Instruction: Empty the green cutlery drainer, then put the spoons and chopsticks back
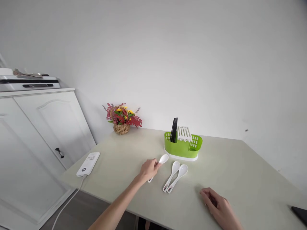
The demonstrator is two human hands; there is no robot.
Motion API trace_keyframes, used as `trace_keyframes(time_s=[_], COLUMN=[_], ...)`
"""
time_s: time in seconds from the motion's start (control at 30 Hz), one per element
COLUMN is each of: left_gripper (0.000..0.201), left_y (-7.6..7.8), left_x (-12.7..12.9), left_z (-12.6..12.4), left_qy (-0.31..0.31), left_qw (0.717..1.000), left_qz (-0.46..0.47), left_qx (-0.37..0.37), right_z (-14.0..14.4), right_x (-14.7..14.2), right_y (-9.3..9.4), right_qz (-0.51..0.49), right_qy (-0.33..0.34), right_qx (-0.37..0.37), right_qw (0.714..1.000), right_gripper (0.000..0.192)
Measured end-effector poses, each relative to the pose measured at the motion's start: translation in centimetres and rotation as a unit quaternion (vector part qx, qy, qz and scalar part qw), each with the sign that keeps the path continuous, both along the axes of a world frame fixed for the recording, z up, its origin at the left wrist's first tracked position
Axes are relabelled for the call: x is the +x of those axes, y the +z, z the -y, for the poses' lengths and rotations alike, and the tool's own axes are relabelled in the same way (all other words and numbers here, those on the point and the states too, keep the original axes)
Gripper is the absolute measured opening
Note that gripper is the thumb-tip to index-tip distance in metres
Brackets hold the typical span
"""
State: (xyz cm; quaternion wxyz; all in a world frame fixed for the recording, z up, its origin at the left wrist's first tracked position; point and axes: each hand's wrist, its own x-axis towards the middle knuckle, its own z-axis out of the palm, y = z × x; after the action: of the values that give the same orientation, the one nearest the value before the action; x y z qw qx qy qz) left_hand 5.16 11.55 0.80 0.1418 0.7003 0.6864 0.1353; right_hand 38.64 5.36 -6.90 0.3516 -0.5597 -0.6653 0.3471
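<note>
My left hand is closed around the middle of a white spoon, whose bowl points away toward the green caddy. Part of that spoon's handle is hidden under my fingers. Just right of it, two more white spoons lie side by side on the table, their handles close together near me. My right hand rests at the front right with fingers curled, and nothing shows in it. Behind the spoons stands the green caddy with black chopsticks upright in its left part and a white slotted rack over its middle.
A wicker basket of flowers stands at the back left of the table. Near the left edge lies a white power bank with a cable. A white cabinet adjoins the left side. A dark object sits far right.
</note>
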Motion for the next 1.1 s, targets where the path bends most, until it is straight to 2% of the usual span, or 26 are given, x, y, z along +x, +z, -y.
trace_keyframes(time_s=[0.1, 0.23, 0.33, 0.47, 0.6, 0.7, 0.8, 0.9, 1.0, 1.1], left_gripper=[0.039, 0.049, 0.051, 0.049, 0.05, 0.049, 0.045, 0.04, 0.033, 0.028], left_y=[1.1, 3.7, 6.0, 8.4, 9.7, 10.2, 10.4, 10.4, 10.1, 9.5], left_x=[-1.0, -1.6, -1.5, -1.0, 0.3, 1.9, 3.1, 3.9, 4.1, 4.2], left_z=[0.0, -0.6, -1.3, -2.3, -4.3, -6.7, -9.2, -11.2, -12.3, -12.5], left_qy=[-0.008, -0.014, -0.006, -0.004, -0.03, -0.079, -0.137, -0.169, -0.169, -0.167], left_qw=[0.98, 0.913, 0.869, 0.845, 0.848, 0.87, 0.913, 0.956, 0.974, 0.978], left_qz=[0.192, 0.403, 0.485, 0.517, 0.504, 0.458, 0.357, 0.205, 0.091, 0.067], left_qx=[0.043, 0.07, 0.095, 0.135, 0.161, 0.163, 0.142, 0.126, 0.118, 0.108], right_z=[-0.1, -0.2, -0.3, -0.4, 0.0, 0.2, 0.0, -0.2, -0.3, -0.3], right_x=[0.0, -0.1, 0.0, -0.1, -0.5, -0.6, -0.5, -0.3, -0.3, -0.3], right_y=[-0.2, -0.2, -0.2, -0.5, -0.5, 0.0, 0.4, 0.5, 0.5, 0.6], right_qz=[-0.002, 0.0, 0.001, 0.01, 0.011, -0.001, -0.005, -0.005, -0.016, -0.021], right_qy=[-0.008, -0.003, -0.004, -0.003, -0.013, -0.037, -0.016, 0.003, -0.002, 0.002], right_qx=[0.009, 0.014, 0.015, -0.001, 0.0, 0.012, 0.002, 0.004, 0.018, 0.017], right_qw=[1.0, 1.0, 1.0, 1.0, 1.0, 0.999, 1.0, 1.0, 1.0, 1.0], right_gripper=[0.045, 0.045, 0.048, 0.051, 0.05, 0.05, 0.049, 0.048, 0.048, 0.047])
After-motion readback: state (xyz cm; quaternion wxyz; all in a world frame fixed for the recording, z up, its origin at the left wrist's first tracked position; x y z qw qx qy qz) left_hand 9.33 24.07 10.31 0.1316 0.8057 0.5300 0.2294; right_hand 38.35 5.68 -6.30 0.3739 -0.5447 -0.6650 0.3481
